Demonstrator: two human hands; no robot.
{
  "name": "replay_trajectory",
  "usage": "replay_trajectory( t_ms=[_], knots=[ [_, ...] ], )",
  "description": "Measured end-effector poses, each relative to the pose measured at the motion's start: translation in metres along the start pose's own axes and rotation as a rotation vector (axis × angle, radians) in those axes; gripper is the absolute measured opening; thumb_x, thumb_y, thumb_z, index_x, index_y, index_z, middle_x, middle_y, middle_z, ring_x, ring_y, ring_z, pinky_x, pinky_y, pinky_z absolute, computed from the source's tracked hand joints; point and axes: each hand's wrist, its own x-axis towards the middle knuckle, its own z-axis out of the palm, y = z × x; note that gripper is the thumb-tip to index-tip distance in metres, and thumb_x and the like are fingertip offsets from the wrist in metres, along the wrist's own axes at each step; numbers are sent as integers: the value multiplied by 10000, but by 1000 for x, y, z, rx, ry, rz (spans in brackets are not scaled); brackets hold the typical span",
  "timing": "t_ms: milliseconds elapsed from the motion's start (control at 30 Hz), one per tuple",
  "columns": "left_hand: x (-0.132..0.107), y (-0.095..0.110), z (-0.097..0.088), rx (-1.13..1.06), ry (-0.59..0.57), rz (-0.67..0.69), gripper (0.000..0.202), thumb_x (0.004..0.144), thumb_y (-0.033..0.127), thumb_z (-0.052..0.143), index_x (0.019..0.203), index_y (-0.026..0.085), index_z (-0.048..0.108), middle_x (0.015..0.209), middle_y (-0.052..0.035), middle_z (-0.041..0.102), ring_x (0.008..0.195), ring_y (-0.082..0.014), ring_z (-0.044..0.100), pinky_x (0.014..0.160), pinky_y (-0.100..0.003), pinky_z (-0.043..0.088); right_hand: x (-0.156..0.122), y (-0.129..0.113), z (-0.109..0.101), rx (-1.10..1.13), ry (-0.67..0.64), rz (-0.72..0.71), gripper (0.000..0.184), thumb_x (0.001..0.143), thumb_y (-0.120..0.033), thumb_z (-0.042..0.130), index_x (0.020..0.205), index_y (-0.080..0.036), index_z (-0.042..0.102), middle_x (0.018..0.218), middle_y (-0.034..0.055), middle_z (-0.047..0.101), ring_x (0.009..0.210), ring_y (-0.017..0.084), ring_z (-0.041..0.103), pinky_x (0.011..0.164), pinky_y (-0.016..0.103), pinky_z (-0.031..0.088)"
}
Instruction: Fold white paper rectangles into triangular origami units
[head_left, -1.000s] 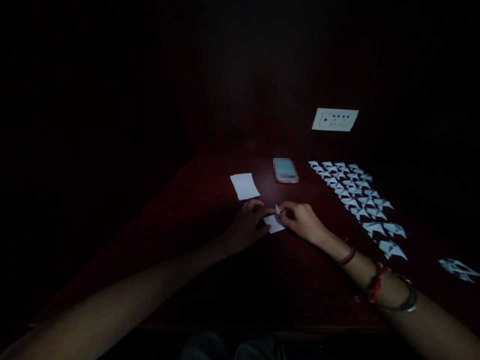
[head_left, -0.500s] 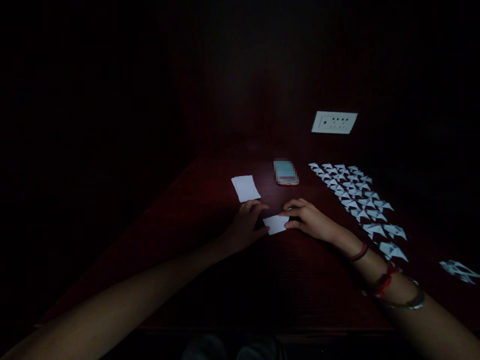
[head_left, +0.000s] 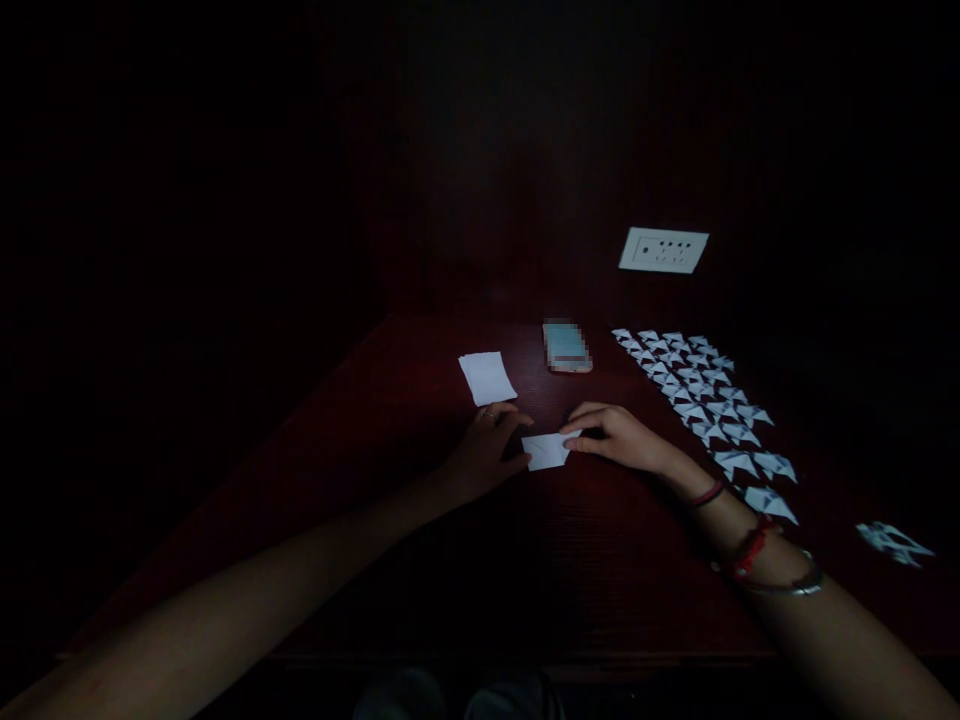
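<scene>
A small white paper piece [head_left: 547, 451] lies flat on the dark red table [head_left: 420, 520] between my hands. My left hand [head_left: 485, 446] rests with curled fingers against the paper's left edge. My right hand [head_left: 616, 436] lies at its right edge, fingers stretched out and pressing its corner down. Neither hand lifts the paper. A short way behind my left hand lies a small stack of white paper slips [head_left: 487, 377].
A phone [head_left: 567, 347] lies at the back of the table. Several folded white paper triangles [head_left: 697, 395] run in rows along the right side, with a few more [head_left: 892, 541] at the far right. A white wall socket [head_left: 663, 250] sits behind. The surroundings are dark.
One second ago my right hand pinched a raised flap of the paper. That flap is now laid down and the right fingers have stretched out flat. The left hand has barely moved.
</scene>
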Motion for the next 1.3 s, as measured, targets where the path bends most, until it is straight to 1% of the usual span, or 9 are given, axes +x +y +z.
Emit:
replay_trajectory(
  t_ms=[200, 300, 533, 667, 867, 1067, 1200, 1267, 1300],
  knots=[
    [0, -1, 0, -6, 8, 27, 211, 729, 229, 560, 921, 208, 474, 1101, -37, 368, 1089, -207, 334, 912, -358, 334, 3, -1, -2, -36, -19, -45, 244, 765, -313, 516, 958, -206, 621, 876, 49, 566, 808, 140, 526, 755, 264, 407],
    [-1, -2, -1, 4, -6, 26, 170, 748, 227, 542, 910, 215, 495, 1122, -37, 345, 1103, -208, 323, 916, -363, 329, 4, 0, -2, 10, -16, -32, 245, 773, -308, 507, 965, -203, 617, 871, 47, 568, 783, 131, 534, 728, 248, 414],
    [-1, -3, 0, 26, 3, 44, 183, 754, 209, 536, 933, 225, 510, 1163, -39, 311, 1135, -215, 283, 927, -372, 314, 7, 3, -2, 83, -6, 15, 245, 795, -309, 474, 964, -200, 614, 844, 44, 581, 762, 126, 544, 701, 237, 419],
    [1, -2, -2, 25, -2, 58, 183, 748, 196, 540, 929, 213, 522, 1170, -48, 307, 1130, -214, 292, 924, -363, 320, 7, 3, -2, 91, -16, 17, 249, 805, -316, 456, 957, -198, 614, 848, 46, 584, 762, 127, 543, 696, 241, 421],
    [4, -2, -3, 53, -2, 121, 175, 771, 181, 501, 932, 220, 555, 1175, -56, 313, 1127, -229, 301, 913, -392, 328, 7, 2, -4, 85, 7, -2, 253, 817, -309, 436, 941, -181, 615, 853, 50, 586, 783, 128, 538, 715, 242, 417],
    [5, 2, -6, 93, -6, 217, 321, 780, 142, 484, 1077, 264, 498, 1239, -38, 301, 1145, -216, 286, 922, -397, 325, 6, 3, -4, 76, 0, 11, 250, 801, -317, 462, 944, -182, 617, 837, 50, 580, 771, 128, 535, 700, 234, 418],
    [10, 3, -8, 104, 29, 166, 271, 806, 185, 466, 1072, 229, 493, 1193, -50, 357, 1122, -200, 320, 926, -383, 329, 5, 4, -3, 62, 2, -1, 243, 797, -297, 474, 960, -184, 614, 837, 49, 573, 769, 124, 531, 696, 227, 416],
    [15, 0, -7, 108, 67, 132, 201, 809, 196, 466, 1000, 208, 525, 1154, -54, 389, 1088, -193, 356, 913, -377, 342, 5, 4, -3, 51, 2, -7, 238, 796, -289, 477, 958, -184, 616, 839, 51, 572, 768, 127, 530, 693, 229, 417],
    [18, -2, -7, 114, 66, 125, 180, 794, 201, 489, 967, 198, 537, 1144, -56, 395, 1075, -195, 368, 903, -373, 350, 4, 3, -4, 47, 3, -10, 234, 796, -286, 477, 951, -183, 619, 839, 52, 572, 765, 128, 530, 692, 231, 417]
  ],
)
